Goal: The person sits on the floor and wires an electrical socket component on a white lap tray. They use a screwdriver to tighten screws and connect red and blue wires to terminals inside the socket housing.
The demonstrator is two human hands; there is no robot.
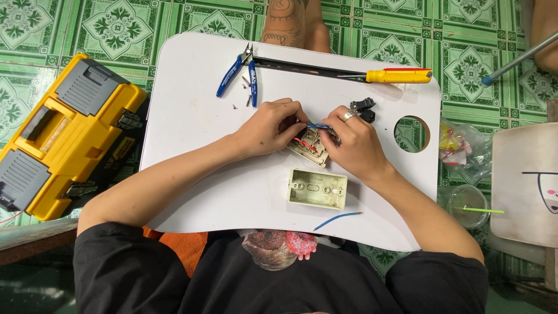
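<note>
Two hands: both bare, working close together at the middle of a white lap table (192, 116).
Left hand (268, 127): fingers curled, tips pinched on the near end of a blue wire (318, 125) and resting on the switch plate (309, 148).
Right hand (354, 145): ring on one finger, fingers bent, pinching the other end of the same blue wire and steadying the plate from the right.
Switch plate: beige, lying back-up between the two hands, a red wire (304, 143) showing on it.
Box (317, 188): pale green, open side up, just below the hands, apart from them.
Loose wire (337, 220): a blue length near the table's near edge.
Cutters (239, 72): blue-handled, at the far side of the table, a few small screws (246, 81) beside them.
Screwdriver (372, 75): yellow handle, long dark shaft, lying across the far edge.
Black part (363, 107): small, just beyond the right hand's knuckles; what it is I cannot tell.
Toolbox (70, 136): yellow and grey, shut, on the green tiled floor (122, 26) to the left.
Cup (465, 206): clear plastic with a green straw, on the floor to the right.
</note>
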